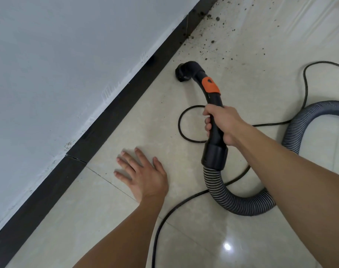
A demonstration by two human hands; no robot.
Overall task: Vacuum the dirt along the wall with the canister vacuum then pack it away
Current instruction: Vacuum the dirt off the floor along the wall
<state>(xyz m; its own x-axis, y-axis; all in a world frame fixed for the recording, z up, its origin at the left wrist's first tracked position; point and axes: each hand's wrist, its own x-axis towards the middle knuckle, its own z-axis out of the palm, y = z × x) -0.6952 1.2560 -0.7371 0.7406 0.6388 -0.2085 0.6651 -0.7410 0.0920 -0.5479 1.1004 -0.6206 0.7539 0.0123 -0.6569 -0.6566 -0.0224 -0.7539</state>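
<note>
View down onto the tiled floor [184, 219] beside the wall [58, 55] and its dark skirting [110, 113]. The ribbed hose [242, 204] curls at near right; pulled taut, it could drag the tool off line. The power cord [181, 120] loops under the handle [213, 97] and may snag. The right hand [222, 124] has its grip closed round the handle. The left hand [143, 175] lies flat on the floor, fingers spread, holding nothing. The nozzle [181, 73] is low by the skirting. The dirt [209, 35] lies farther along, not yet reached; a hasty pass may scatter it.

No text, label, brand, number or sign can be read on the vacuum handle [215, 153], its orange slider [210, 86], the hose [242, 203] or the wall [58, 55].
</note>
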